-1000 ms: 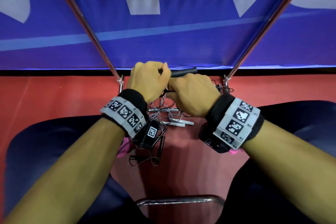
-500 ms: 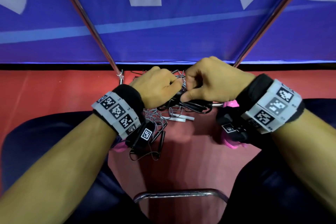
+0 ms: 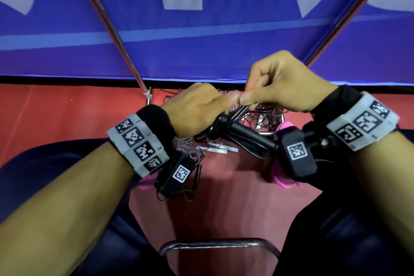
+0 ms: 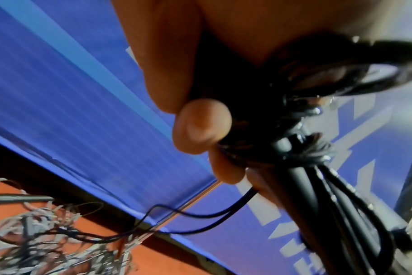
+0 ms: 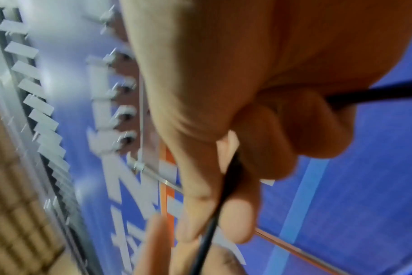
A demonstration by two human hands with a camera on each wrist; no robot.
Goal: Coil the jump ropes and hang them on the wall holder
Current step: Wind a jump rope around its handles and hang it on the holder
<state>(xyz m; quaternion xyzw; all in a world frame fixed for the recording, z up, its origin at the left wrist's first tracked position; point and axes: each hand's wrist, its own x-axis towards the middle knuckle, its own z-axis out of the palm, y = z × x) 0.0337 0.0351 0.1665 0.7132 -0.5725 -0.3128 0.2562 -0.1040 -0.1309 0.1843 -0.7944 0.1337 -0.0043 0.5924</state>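
While the left grip (image 3: 195,112) clutches the coiled jump rope (image 3: 246,135) and the right grip (image 3: 284,83) pinches its cord (image 5: 214,219), slack could unravel the wraps.

Head view is lit evenly and fairly brightly; a soft shadow is cast on the floor (image 3: 224,208) mid-frame. Edges are stretched by the wide lens. Both wrist views are smeared by motion; the banner (image 4: 82,111) is streaked, the right hand (image 5: 223,93) softened.
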